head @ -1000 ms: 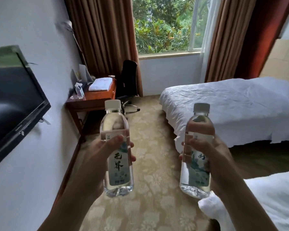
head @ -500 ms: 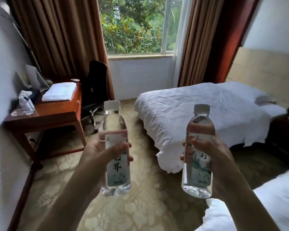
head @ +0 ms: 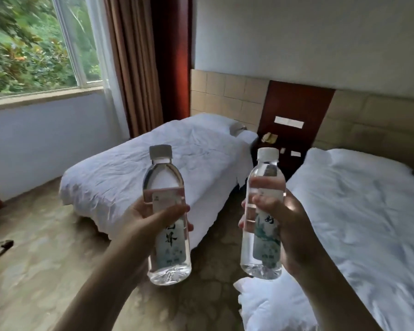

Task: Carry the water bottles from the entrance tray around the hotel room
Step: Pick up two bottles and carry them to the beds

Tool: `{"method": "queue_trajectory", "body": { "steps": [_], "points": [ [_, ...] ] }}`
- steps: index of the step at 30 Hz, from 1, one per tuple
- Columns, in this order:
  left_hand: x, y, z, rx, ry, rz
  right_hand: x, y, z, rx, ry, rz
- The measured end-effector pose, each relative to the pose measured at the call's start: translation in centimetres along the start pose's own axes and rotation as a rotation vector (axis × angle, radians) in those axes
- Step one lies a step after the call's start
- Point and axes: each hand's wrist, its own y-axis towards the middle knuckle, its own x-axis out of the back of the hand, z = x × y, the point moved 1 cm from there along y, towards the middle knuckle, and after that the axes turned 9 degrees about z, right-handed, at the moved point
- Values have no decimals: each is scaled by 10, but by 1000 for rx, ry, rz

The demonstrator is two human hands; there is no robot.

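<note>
The left hand (head: pixel 151 218) grips one upright bottle (head: pixel 167 225); the right hand (head: pixel 287 223) grips another (head: pixel 263 220). Both are held in the air before two white beds (head: pixel 134 173), above the carpet (head: pixel 46 259).

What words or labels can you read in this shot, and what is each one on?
"界", lower of two large characters on the left bottle label; the upper one is hidden by the left hand.
"妙", on the right bottle label, above the right hand fingers.
Small print on both labels: too blurred.
White tags on the bedside panel: unreadable.
</note>
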Motion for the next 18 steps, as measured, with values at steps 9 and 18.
{"method": "queue_trajectory", "body": {
  "steps": [9, 18],
  "points": [
    [-43, 164, 10, -14, 74, 146, 80, 107, -10, 77, 53, -139],
    [-45, 317, 11, 7, 92, 271, 105, 236, -7, 110, 3, -191]
  ]
}}
